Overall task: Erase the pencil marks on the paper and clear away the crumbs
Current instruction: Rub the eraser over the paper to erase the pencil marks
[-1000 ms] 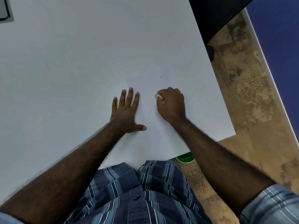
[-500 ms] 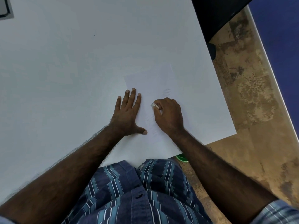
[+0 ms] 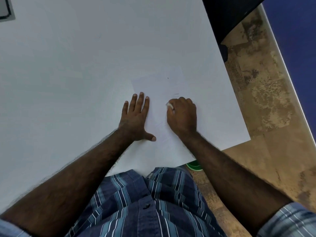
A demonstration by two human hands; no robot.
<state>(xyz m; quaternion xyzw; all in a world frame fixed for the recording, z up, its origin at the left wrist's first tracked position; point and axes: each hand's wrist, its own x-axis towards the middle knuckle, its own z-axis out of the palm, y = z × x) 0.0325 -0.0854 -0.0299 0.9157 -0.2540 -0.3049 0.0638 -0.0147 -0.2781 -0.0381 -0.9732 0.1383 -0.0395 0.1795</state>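
A white sheet of paper lies on the white table near its front right corner. Faint pencil marks show just beyond my right hand, and fainter lines run between my hands. My left hand lies flat with fingers spread, pressing the paper's left edge. My right hand is closed on a small white eraser, whose tip pokes out at the thumb side and touches the paper. A tiny dark speck sits farther up the sheet.
The white table stretches far to the left and back. Its right edge and front right corner drop to a mottled brown floor. A dark object stands past the back right. A green round thing peeks out under the table edge.
My right hand with the eraser slid toward me over the paper, then back away again. My left hand stayed flat on the sheet's left edge. The view shifted slightly.
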